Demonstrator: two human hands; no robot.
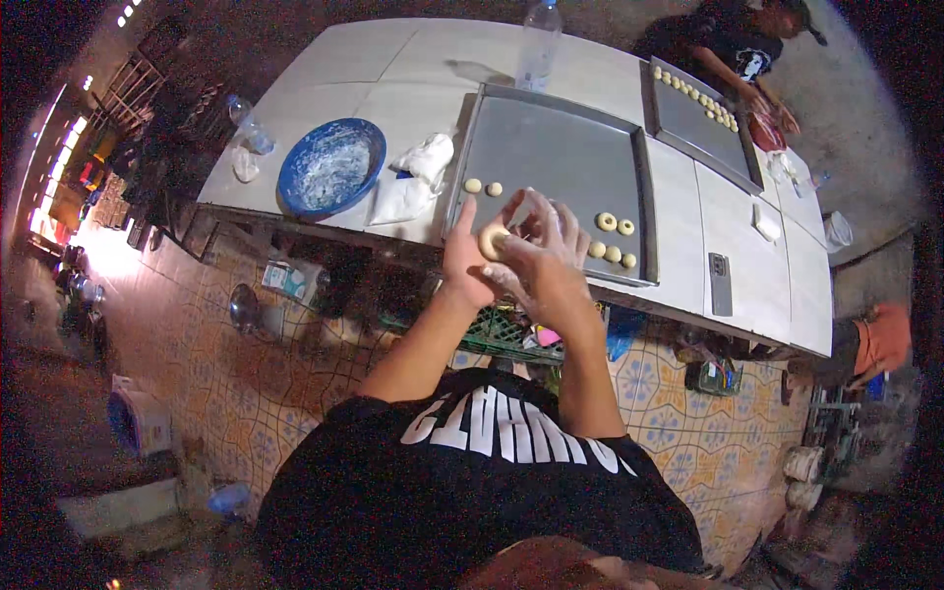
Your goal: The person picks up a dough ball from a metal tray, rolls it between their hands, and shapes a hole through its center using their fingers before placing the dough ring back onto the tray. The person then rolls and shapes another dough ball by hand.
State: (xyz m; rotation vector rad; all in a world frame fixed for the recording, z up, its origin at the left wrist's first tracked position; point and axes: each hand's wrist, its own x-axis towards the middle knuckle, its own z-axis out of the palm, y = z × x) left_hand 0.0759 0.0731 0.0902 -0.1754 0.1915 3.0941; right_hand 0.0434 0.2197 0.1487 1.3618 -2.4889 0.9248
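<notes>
Above the near edge of a grey metal tray [551, 147], my left hand [464, 264] supports a small pale piece of dough [489, 242] on its palm and fingers. My right hand [553, 264], dusted with flour, bends over the same piece, its thumb against the dough. Its other fingers curl above and partly hide my left fingers. Inside the tray, two dough balls [473, 185] lie at the left. Toward the right are two dough rings [607, 222] with dented middles and a row of three dough balls [613, 254].
A blue bowl [286, 182] of white flour and white plastic bags [428, 157] stand left of the tray. A clear bottle [537, 49] rises behind it. At right are a phone [721, 283] and another tray [678, 133] with dough pieces, beside another person [723, 54].
</notes>
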